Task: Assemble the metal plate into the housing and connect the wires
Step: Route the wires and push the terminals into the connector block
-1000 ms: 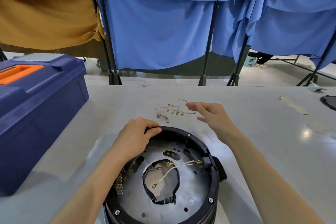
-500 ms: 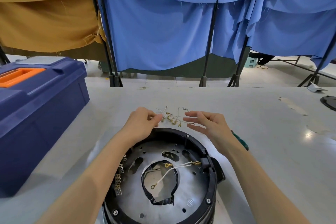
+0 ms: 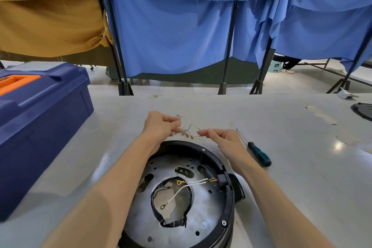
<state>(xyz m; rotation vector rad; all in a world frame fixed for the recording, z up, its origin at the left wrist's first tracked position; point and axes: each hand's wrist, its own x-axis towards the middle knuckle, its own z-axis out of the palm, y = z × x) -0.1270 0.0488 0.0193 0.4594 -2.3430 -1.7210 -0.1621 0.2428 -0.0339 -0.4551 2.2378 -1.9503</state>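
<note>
1. A pale grey table [image 3: 281, 167] stands before blue curtains [image 3: 171, 32] and one ochre curtain [image 3: 46, 16], all hung on black stands.
2. On it are one navy toolbox [image 3: 40, 119], one green-handled screwdriver [image 3: 259, 156] and one black housing [image 3: 230, 197], with the metal plate [image 3: 211, 207] seated inside.
3. Two white wires [image 3: 177, 193] cross the plate's centre hole.
4. The left hand [image 3: 161, 125] and right hand [image 3: 223, 139] each pinch one thin wire bundle [image 3: 189, 131] just beyond the housing.

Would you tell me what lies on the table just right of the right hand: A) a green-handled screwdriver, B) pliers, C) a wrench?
A: a green-handled screwdriver lies on the table beside the right hand, which pinches the wires.
</note>
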